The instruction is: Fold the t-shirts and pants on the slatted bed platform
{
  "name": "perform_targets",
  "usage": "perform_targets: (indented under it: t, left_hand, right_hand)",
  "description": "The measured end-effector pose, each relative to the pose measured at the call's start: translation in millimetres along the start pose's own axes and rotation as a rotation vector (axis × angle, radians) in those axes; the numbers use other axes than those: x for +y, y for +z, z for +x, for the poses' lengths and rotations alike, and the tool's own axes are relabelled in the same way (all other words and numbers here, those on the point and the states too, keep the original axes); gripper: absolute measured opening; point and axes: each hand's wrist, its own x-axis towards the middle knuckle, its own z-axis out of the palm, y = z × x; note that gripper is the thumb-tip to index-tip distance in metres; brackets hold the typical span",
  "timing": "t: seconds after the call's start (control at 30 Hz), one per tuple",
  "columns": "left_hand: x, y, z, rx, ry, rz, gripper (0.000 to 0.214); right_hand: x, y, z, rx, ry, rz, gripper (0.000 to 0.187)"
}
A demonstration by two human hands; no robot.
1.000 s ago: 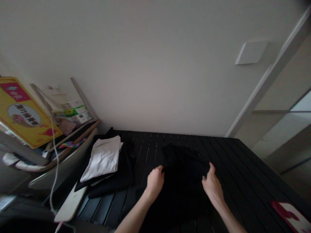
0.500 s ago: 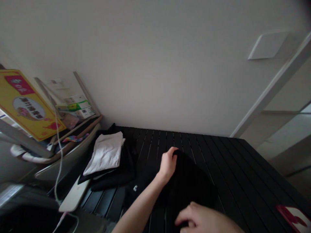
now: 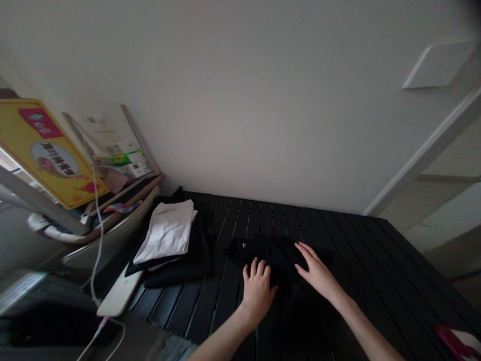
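A black garment (image 3: 281,255) with a small white mark near its left end lies spread on the black slatted table (image 3: 349,250). My left hand (image 3: 258,287) rests on its near left part, fingers spread and palm down. Over its right part is my right hand (image 3: 315,271), with the fingers stretched out and the thumb apart. Black cloth on a black table makes the garment's edges hard to make out. To the left sits a stack of folded clothes, a light-coloured folded one (image 3: 167,231) on top of dark ones (image 3: 199,263).
A white phone (image 3: 119,293) with a cable plugged in lies at the table's left edge. Beyond it stands a shelf or cart with a yellow package (image 3: 52,155) and small boxes (image 3: 130,160). A red and white object (image 3: 458,341) is at the lower right. The wall (image 3: 263,100) borders the table's far side.
My left hand has let go of the bunched cloth and come down flat. My right hand has moved up and opened onto the garment, which now lies flatter and farther from me.
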Motion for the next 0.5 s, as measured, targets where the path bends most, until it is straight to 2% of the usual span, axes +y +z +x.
perform_targets:
  t: [0.1,0.2,0.27,0.37,0.43,0.5]
  left_hand:
    - [-21,3.1,-3,-0.009,0.013,0.028,0.028]
    - [-34,-3.9,6,-0.018,0.022,0.025,0.026]
    - [-39,-11.5,16,-0.014,0.008,0.000,0.028]
    - [-41,-22.9,26,-0.048,-0.048,-0.124,0.031]
    - [-37,-28.6,27,-0.126,-0.031,-0.225,0.043]
    - [-32,-32.4,24,-0.212,0.023,-0.294,0.065]
  right_hand:
    - [1,21,-3,-0.109,0.088,-0.149,0.060]
    - [-12,22,-9,-0.259,0.195,-0.317,0.055]
    - [-25,18,-17,-0.368,0.217,-0.346,0.050]
    - [-45,18,-32,-0.445,0.156,-0.150,0.040]
    - [-55,22,-40,-0.398,0.103,0.043,0.037]
    - [-60,26,-42,-0.281,0.096,0.192,0.040]
